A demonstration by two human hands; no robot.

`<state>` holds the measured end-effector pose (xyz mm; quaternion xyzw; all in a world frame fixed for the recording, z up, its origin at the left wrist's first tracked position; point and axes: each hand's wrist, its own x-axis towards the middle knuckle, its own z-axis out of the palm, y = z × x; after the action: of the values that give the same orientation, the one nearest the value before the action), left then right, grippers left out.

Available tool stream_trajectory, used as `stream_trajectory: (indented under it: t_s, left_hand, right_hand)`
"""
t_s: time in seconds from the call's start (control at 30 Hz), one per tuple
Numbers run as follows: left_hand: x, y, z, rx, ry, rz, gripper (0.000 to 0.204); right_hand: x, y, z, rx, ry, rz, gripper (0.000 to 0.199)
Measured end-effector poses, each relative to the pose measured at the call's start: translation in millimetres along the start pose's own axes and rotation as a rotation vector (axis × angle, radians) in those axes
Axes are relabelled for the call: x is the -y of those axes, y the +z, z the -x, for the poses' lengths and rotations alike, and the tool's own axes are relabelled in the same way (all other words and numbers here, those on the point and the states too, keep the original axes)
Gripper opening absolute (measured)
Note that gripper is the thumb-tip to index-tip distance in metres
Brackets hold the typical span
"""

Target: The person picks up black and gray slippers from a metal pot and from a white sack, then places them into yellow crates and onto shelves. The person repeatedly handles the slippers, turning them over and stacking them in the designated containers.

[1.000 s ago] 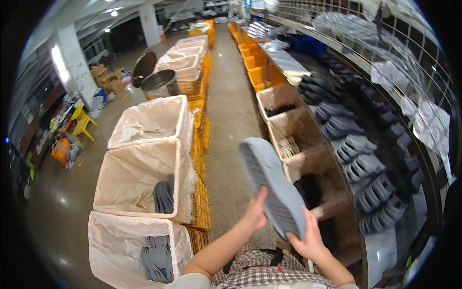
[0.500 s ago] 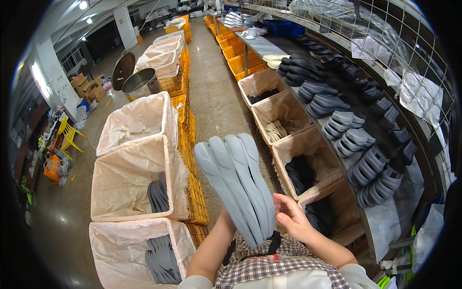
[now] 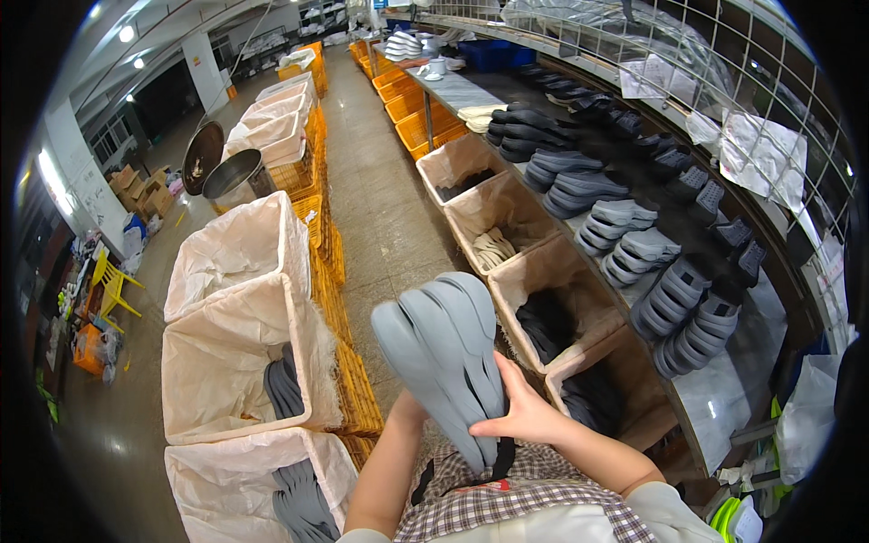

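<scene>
A stack of several grey shoe soles (image 3: 436, 348) is held upright in front of my body, fanned at the top and narrowing downward. My right hand (image 3: 527, 409) grips its right edge, with the thumb on the front and the fingers against the side. Behind the stack's left side is my left hand (image 3: 410, 407), closed on the soles; its fingers are hidden. To my left, a cloth-lined crate (image 3: 204, 466) contains more grey soles (image 3: 303, 502). Darker soles (image 3: 284, 385) lie in the lined crate beyond it.
More lined crates form a row on my left, past a metal drum (image 3: 237, 176). Along my right, lined crates (image 3: 579, 339) stand beside a long table (image 3: 724, 398) carrying grey and black soles (image 3: 681, 312). Wire mesh (image 3: 724, 54) rises behind the table. A floor aisle (image 3: 376, 181) runs between.
My right hand has closed onto the right side of the stack, having been open beside it. The soles have tilted and moved slightly lower, and the view has shifted a little.
</scene>
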<state>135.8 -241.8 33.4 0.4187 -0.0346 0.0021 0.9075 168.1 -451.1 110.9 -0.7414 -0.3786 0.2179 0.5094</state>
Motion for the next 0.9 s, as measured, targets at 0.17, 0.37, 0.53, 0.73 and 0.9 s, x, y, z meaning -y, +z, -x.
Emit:
stream_trajectory:
  t_s: [0.17,0.37,0.53,0.73,0.9]
  left_hand:
    - [-3,12,-6,-0.016,-0.015,-0.190,0.056]
    - [6,61,9,-0.196,-0.198,0.349,0.052]
    - [0,73,20,-0.198,-0.026,0.325,0.067]
    - [-2,76,19,-0.218,0.096,0.209,0.097]
    - [-4,79,17,-0.207,0.080,0.167,0.101]
  right_hand:
    - [-27,-3,-2,-0.045,0.044,0.063,0.116]
    - [-50,-45,-20,-0.270,-0.536,0.428,0.062]
    - [-40,-54,1,-0.070,-0.224,-0.305,0.043]
    - [-23,-51,25,-0.108,0.046,-0.698,0.039]
    - [-15,-46,30,-0.103,-0.039,-0.845,0.055]
